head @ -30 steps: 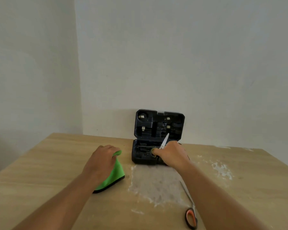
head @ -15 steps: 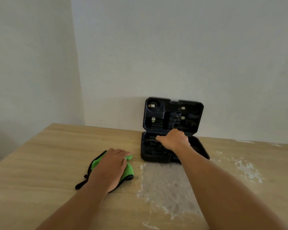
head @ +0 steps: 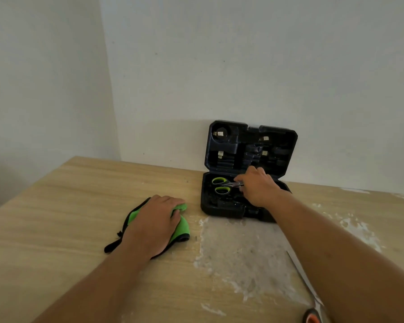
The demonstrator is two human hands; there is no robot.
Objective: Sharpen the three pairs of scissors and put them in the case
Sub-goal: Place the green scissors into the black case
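Green cloth (head: 181, 226) on white-smeared wooden table (head: 56, 206); pale walls (head: 243, 54)

A light wooden table (head: 56, 206), smeared with white residue (head: 238, 252), fills the corner of two plain whitish walls (head: 243, 66).

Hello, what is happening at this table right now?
A person is packing scissors into an open black case that stands against the wall. The right hand is at the blades of the green-handled scissors, which lie in the lower half of the case. The left hand presses on a green cloth. The orange-handled scissors lie on the table, outside the case.
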